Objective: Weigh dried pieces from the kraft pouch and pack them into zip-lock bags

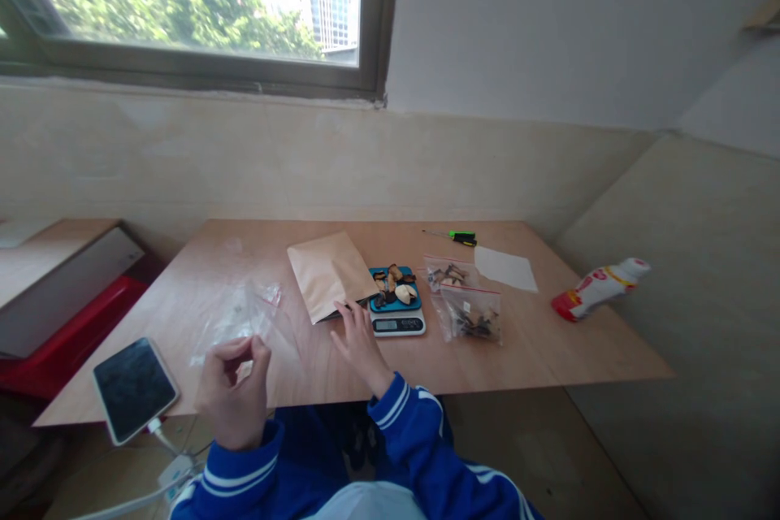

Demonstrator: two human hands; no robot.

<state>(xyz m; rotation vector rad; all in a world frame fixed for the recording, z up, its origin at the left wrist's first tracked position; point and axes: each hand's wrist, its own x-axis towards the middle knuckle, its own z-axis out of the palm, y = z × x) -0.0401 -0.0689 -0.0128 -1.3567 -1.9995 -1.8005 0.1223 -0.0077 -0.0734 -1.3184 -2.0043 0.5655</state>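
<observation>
My left hand (235, 390) is curled near the table's front edge, thumb and fingers pinching the edge of a clear plastic bag (244, 317) that lies on the wood. My right hand (359, 341) rests on the table with fingers stretched toward the lower edge of a brown paper pouch (329, 272), touching or nearly touching it. Just right of that hand stands a small digital scale (397, 323) with a blue top carrying several dried brown pieces (395, 283).
Two clear zip bags (469, 305) holding dried pieces lie right of the scale. Behind them are a white paper sheet (505, 268) and a green-handled screwdriver (454, 237). A phone (132, 387) on a cable sits front left. A white-red bottle (600, 286) lies off the table's right edge.
</observation>
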